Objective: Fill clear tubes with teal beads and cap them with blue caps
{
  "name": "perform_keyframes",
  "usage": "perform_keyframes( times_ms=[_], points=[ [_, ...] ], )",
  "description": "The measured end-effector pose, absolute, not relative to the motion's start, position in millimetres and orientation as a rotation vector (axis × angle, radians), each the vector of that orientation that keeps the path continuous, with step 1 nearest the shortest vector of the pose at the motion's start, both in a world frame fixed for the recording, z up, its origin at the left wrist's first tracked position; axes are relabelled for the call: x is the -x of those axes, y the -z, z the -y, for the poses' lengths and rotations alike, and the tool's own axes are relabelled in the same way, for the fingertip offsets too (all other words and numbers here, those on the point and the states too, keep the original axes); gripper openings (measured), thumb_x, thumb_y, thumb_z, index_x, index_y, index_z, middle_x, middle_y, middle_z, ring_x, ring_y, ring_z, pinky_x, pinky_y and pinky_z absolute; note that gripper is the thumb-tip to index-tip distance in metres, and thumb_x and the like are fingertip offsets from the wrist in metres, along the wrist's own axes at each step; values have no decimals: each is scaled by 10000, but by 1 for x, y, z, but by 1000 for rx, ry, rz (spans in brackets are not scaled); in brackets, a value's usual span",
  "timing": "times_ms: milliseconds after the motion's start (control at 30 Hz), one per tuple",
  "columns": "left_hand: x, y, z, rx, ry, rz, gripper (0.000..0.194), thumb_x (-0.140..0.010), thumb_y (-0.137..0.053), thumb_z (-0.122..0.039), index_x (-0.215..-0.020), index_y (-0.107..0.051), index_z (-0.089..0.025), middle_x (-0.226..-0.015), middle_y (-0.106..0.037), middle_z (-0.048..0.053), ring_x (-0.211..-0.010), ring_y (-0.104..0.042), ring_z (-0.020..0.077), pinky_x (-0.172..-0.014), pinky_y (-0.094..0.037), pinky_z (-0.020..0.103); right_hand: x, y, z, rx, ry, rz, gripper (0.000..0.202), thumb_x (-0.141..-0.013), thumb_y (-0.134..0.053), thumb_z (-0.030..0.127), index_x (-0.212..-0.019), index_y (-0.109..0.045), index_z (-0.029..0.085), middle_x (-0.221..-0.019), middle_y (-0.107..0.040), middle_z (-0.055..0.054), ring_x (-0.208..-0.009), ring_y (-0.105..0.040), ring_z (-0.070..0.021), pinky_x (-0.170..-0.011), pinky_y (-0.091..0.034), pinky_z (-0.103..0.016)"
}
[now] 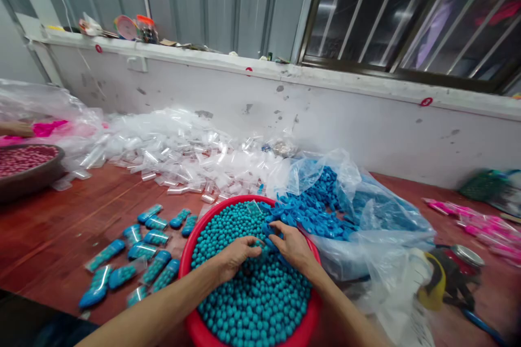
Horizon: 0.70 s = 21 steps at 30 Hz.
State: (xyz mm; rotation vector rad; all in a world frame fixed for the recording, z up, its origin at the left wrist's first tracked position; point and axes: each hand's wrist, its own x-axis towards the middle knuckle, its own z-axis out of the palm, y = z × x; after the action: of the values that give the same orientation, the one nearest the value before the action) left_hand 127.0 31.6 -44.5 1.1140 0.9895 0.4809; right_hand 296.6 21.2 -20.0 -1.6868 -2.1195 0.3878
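So, head view. The big red plastic basin [186, 260] sits at 6 o'clock on the red-brown bench [97, 190], full of round teal beads [260, 303]. Both hands are over it. Right hand [290, 244] looks to be pinching a small bright-blue plastic piece [268, 230] between thumb and fingers, just above the beads. Left hand [238, 254] is half curled right beside it; can't tell if there's anything in its fingertips.

Going round from the basin: loose blue plastic pieces [325, 195] in a clear bag at about 1–2 o'clock, empty clear film packets [203, 160] at 11, blue-and-teal filled packets [142, 251] at 9.

IMO the trick is working low over the basin so any stray bead drops back in. Pinch lightly, 2 fingertips and the thumb, since thin film would crumple easily.

Writing-wise: the round red sticker [426, 102] at 2 o'clock reads "3". The 2 other red stickers, near 12 and between 10 and 11, are too small or cut off for me. No brand I can make out.
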Motion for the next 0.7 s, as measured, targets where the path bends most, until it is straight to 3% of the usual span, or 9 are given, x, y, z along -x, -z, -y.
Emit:
perform_keyframes(
  times_ms=[133, 300, 500, 600, 700],
  points=[
    [-118, 35, -24, -1079, -593, -964, 269, -674, -572, -334, -867, -531, -152, -682, -525, -21, -608, -464, 90, -548, -332, 202, -296, 12, -11, 1651, -293, 2038, 308, -787, -510, 232, -1080, -592, 192, -1011, -643, -74, -944, -565, -233, -867, -386, -352],
    [-114, 37, -16, -1116, -742, -857, 305, -698, -571, -398, -840, -489, -141, -643, -534, -21, -553, -494, 89, -515, -365, 199, -285, 12, 0, 1377, -661, 1968, 335, -814, -470, 202, -1133, -571, 188, -1102, -616, -64, -1020, -549, -195, -894, -397, -304],
    [-116, 42, -6, -1216, -717, -947, 317, -760, -484, -407, -960, -450, -163, -567, -497, -60, -389, -451, 77, -346, -297, 167, -271, 17, 6, 1341, -726, 1858, 264, -823, -480, 231, -1015, -652, 174, -931, -678, -75, -858, -611, -209, -787, -445, -311],
    [-116, 42, -5, -1267, -741, -925, 362, -765, -486, -370, -1060, -446, -163, -600, -508, -54, -422, -452, 81, -367, -335, 176, -269, 18, 6, 1351, -765, 1786, 252, -828, -478, 251, -979, -669, 182, -895, -684, -65, -839, -613, -203, -771, -447, -301],
    [-116, 41, -7, -1313, -810, -922, 311, -755, -506, -318, -1017, -509, -151, -711, -555, -13, -572, -498, 103, -486, -405, 197, -267, 21, 6, 1339, -740, 1772, 252, -827, -475, 238, -979, -667, 177, -882, -678, -66, -833, -608, -195, -772, -442, -294]
  ],
)
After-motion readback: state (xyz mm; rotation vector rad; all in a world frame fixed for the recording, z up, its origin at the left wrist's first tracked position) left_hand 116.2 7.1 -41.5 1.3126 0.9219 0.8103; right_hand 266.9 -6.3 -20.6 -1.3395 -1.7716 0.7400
